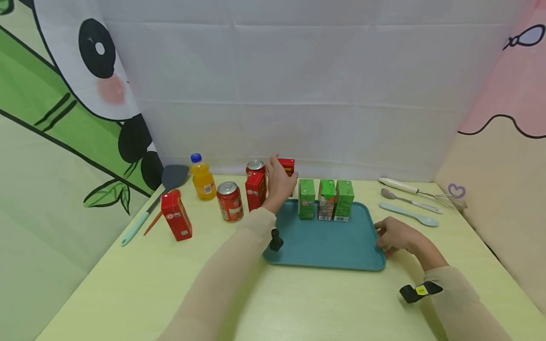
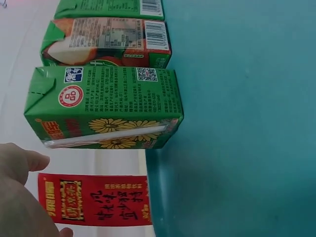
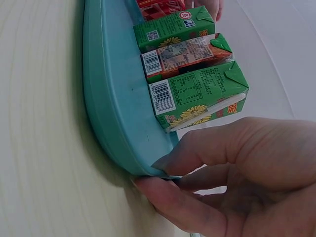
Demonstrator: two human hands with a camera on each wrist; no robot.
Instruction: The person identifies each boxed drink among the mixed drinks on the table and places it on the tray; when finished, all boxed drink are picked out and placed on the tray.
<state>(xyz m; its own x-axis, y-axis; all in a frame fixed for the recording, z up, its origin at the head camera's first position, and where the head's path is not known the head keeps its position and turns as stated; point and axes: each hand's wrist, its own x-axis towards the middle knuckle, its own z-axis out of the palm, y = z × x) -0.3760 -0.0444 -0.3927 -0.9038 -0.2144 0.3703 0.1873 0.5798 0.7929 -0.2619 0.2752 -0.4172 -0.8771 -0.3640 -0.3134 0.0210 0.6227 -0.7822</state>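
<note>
Near the centre of the head view, the left hand (image 1: pixel 281 183) was at the top of a red carton (image 1: pixel 287 164), which stood upright behind the back left part of a teal tray (image 1: pixel 324 246). The left wrist view had thumb and finger at either side of that carton's upper end, the thumb apart from it; whether the hand gripped it, I could not tell. At centre right, the right hand (image 1: pixel 396 235) pinched the tray's right rim between thumb and fingers. The tray lay right of centre on the pale table (image 1: pixel 320 305), with three green cartons (image 1: pixel 326 201) standing in a row along its back. Left of the left hand stood another red carton (image 1: pixel 256 189), with one red can (image 1: pixel 255 166) behind it and a second can (image 1: pixel 230 202) to its left. Further left were an orange drink bottle (image 1: pixel 203 182), a tilted red box (image 1: pixel 176 215) and a spatula (image 1: pixel 175 176); at the right lay a whisk (image 1: pixel 420 192) and two spoons (image 1: pixel 409 214).
</note>
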